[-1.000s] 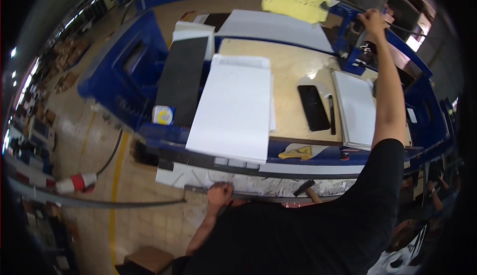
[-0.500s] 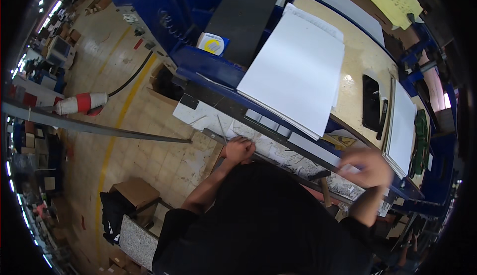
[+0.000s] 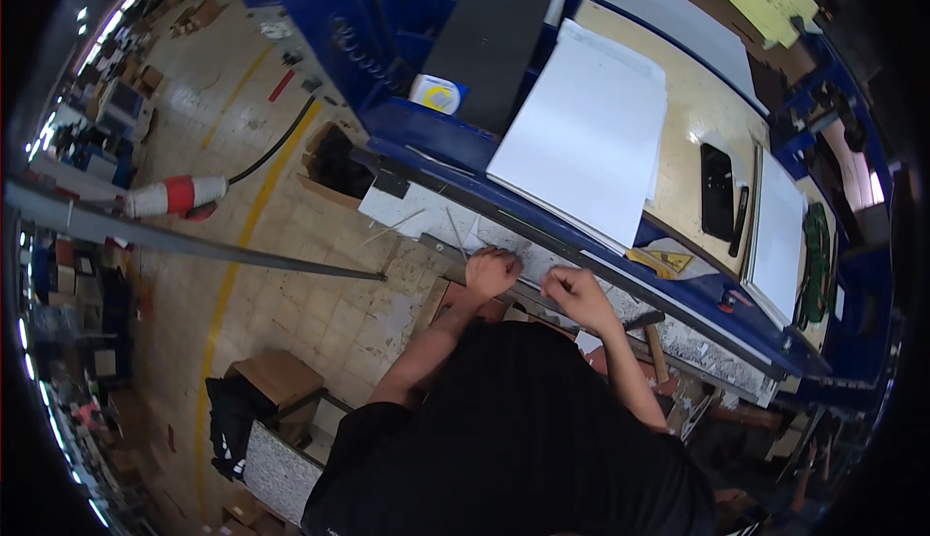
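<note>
My left hand is curled into a loose fist over the worn white ledge along the front of the blue machine. Just right of it, my right hand has its fingers bent in, with the thumb side facing the left hand. A small gap separates the two. Anything inside either set of fingers is hidden or too small to make out. A hammer with a wooden handle and dark head lies near my right forearm. Beyond the hands, a stack of white sheets rests across the blue edge.
On the machine's pale board lie a black phone, a black pen-like stick, more white sheets and a green cord bundle. A small yellow-blue box sits left. A grey bar crosses the floor on my left.
My right hand has swung left from the ledge's right end to beside my left hand. The view has shifted slightly. The dark strip with pale sections along the blue edge no longer shows.
</note>
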The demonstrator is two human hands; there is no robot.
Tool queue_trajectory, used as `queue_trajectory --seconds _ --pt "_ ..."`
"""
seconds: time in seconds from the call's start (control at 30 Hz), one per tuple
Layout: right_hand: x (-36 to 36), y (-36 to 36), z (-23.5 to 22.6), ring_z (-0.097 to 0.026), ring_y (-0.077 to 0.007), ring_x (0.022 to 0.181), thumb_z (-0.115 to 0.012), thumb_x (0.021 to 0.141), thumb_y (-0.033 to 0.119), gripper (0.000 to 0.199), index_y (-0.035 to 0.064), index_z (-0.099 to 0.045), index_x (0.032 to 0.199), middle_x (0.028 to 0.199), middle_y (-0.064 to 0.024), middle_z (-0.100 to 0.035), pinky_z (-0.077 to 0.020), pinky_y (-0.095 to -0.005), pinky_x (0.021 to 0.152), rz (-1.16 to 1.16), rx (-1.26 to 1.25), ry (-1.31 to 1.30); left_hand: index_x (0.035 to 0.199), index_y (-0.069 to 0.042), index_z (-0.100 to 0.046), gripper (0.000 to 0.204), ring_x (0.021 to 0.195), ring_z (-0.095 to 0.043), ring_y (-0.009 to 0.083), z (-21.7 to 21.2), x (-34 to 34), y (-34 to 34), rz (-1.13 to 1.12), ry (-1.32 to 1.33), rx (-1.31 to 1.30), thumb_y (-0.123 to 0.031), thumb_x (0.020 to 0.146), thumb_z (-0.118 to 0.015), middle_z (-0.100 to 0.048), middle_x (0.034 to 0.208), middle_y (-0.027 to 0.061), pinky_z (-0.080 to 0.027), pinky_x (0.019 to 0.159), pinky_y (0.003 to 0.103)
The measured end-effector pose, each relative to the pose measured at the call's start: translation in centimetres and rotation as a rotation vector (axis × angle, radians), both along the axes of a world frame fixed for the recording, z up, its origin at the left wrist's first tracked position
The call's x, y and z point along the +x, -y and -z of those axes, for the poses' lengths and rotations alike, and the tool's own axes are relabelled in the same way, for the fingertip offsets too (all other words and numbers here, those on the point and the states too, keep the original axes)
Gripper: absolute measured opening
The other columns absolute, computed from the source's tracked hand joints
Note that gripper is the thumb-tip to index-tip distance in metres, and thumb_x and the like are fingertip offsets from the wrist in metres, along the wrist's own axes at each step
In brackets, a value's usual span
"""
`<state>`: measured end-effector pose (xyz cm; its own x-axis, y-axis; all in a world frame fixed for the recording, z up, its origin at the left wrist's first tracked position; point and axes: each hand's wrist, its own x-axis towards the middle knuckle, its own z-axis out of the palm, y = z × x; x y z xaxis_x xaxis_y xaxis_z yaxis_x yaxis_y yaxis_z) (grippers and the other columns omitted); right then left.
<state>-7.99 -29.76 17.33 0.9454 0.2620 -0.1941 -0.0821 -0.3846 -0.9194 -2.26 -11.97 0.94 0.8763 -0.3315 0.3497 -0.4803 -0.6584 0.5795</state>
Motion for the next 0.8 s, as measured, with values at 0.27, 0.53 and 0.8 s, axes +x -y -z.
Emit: queue_trajectory --seconds 0.27,0.53,0.8 --pt "-7.0 1.4 9.4 -0.055 -0.0358 0.102 -0.069 0.075 0.023 0.045 0.0088 -0.058 0.116 0.109 -0.0162 -0.055 -0.044 -0.0497 0.086 0.07 -0.819 0.157 0.071 -0.01 -0.063 0.015 0.08 -0.061 0.0269 -0.2 -1.1 -1.0 0.112 -0.022 0.062 -0.023 0.077 -0.059 -0.062 0.076 0.0078 -0.048 0.073 0.04" --pt "-9.0 1.8 12.6 -0.054 -0.035 0.096 -0.073 0.066 0.009 0.044 0.0047 -0.061 0.109 0.1 -0.015 -0.056 -0.0444 -0.0427 0.085 0.226 -0.663 0.299 0.082 -0.011 -0.066 0.015 0.096 -0.055 0.0252 -0.9 -2.3 -2.0 0.153 -0.053 0.017 -0.025 0.084 -0.059 -0.06 0.088 0.0045 -0.041 0.085 0.04" --pt "-9.5 0.2 13.5 -0.053 -0.0362 0.093 -0.075 0.067 0.005 0.034 0.0034 -0.062 0.099 0.096 -0.0165 -0.055 -0.0431 -0.045 0.081 0.423 -0.785 0.392 0.084 -0.008 -0.066 0.016 0.098 -0.052 0.0268 -0.7 -3.6 -1.2 0.058 -0.062 0.012 -0.022 0.084 -0.057 -0.059 0.093 0.0068 -0.04 0.088 0.04"
